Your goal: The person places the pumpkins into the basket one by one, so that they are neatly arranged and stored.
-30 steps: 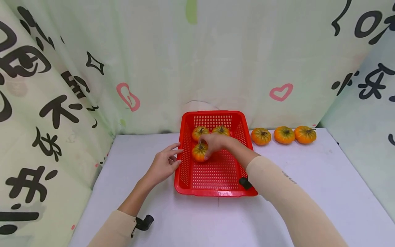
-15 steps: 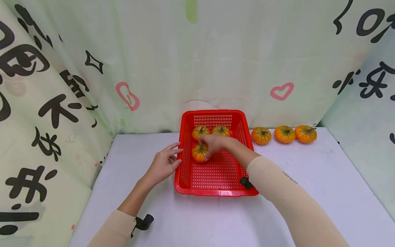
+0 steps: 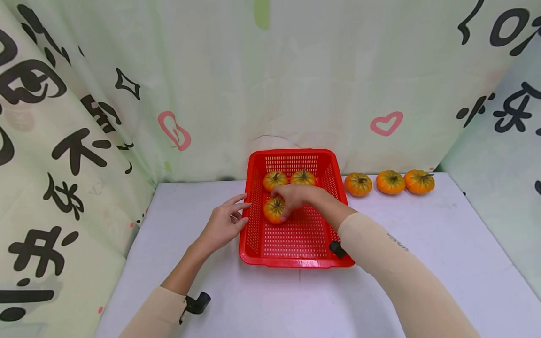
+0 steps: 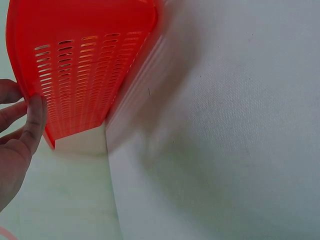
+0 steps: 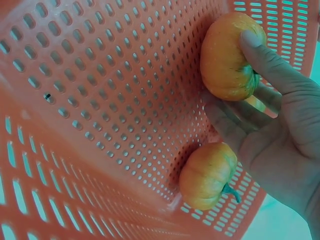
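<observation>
Inside the red basket (image 3: 296, 261), my right hand (image 3: 296, 196) curls its thumb and fingers round a small orange pumpkin (image 3: 273, 211) near the left side. In the right wrist view, the thumb of that hand (image 5: 280, 120) lies on the held pumpkin (image 5: 227, 55), and another pumpkin (image 5: 205, 175) sits beside it. Two pumpkins, one on the left (image 3: 274, 180) and one on the right (image 3: 302, 178), lie at the basket's back. My left hand (image 3: 223, 225) touches the basket's left rim with spread fingertips; the left wrist view shows its fingers (image 4: 35, 120) against the red wall (image 4: 80, 65).
Three more pumpkins, one nearest the basket (image 3: 358, 185), a middle one (image 3: 390, 182) and a right one (image 3: 419, 182), stand in a row on the white table (image 3: 422, 234). A printed curtain (image 3: 296, 70) hangs behind the table and along its sides.
Both hands keep nearly the same places on the basket rim and the pumpkin. The head view has shifted very slightly.
</observation>
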Tool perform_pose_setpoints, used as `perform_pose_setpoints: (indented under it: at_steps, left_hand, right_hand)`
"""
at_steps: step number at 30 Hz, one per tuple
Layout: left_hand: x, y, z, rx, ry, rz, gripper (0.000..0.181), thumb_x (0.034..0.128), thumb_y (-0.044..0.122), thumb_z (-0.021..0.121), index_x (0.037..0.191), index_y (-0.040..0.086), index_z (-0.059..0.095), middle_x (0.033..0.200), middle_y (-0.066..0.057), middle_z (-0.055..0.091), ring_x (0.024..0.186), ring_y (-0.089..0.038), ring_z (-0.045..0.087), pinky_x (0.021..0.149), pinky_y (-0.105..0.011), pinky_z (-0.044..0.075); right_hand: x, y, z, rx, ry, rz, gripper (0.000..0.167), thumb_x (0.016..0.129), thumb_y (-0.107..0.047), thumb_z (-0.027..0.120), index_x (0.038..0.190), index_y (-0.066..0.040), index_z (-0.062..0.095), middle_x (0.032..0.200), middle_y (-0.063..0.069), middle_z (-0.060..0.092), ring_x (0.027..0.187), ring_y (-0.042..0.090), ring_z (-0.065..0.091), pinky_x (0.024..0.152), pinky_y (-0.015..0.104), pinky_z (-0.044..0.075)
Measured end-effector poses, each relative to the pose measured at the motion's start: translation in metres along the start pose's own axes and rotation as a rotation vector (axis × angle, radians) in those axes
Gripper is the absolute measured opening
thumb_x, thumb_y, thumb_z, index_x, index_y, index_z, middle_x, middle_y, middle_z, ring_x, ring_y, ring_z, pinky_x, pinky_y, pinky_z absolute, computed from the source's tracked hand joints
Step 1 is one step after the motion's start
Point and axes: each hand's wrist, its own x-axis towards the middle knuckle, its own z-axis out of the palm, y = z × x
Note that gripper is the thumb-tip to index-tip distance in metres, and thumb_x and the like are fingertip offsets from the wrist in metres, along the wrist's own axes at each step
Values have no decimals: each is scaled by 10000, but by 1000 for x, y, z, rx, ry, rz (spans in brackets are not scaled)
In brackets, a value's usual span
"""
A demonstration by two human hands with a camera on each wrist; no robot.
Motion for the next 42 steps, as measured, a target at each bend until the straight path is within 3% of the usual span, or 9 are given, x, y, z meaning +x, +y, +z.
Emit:
perform_pose_setpoints:
  at_steps: [12, 19, 26, 33, 42]
  left_hand:
    - [1, 1, 1, 0, -4, 2, 392, 936, 48, 726, 1324, 9, 687, 1544, -106, 531, 865, -157, 679, 809, -297, 632]
    - [2, 1, 0, 9, -5, 14, 388, 937, 40, 720, 1321, -2, 685, 1540, -111, 534, 869, -162, 678, 798, -288, 630]
    - [3, 1, -1, 15, -4, 16, 380, 940, 47, 720, 1316, -1, 689, 1538, -118, 535, 869, -163, 687, 811, -302, 633]
    - [3, 0, 0, 20, -7, 21, 378, 940, 43, 715, 1314, 0, 690, 1538, -121, 535, 870, -169, 691, 809, -301, 632]
    - [0, 0, 0, 17, -3, 13, 383, 939, 45, 716, 1318, 4, 689, 1539, -112, 536, 874, -172, 687, 803, -299, 632]
  right_hand:
    - [-12, -4, -10, 52, -28, 30, 737, 839, -273, 859, 1474, -144, 508, 1456, 89, 550, 1340, 271, 484, 1165, 478, 438]
    - [-28, -7, -26, 15, -10, 25, 813, 839, -315, 860, 1520, -122, 461, 1491, 114, 542, 1353, 276, 496, 1121, 462, 481]
    - [-44, -7, -43, -16, 8, -11, 775, 853, -289, 850, 1501, -101, 468, 1457, 162, 567, 1353, 320, 507, 1096, 469, 496]
    - [-66, 1, -54, 18, 83, -71, 718, 870, -256, 833, 1475, -78, 489, 1406, 156, 602, 1315, 336, 559, 1052, 464, 537]
    - [-98, 22, -56, 175, 249, -93, 686, 867, -269, 838, 1449, -102, 516, 1430, 129, 576, 1328, 364, 562, 989, 454, 585]
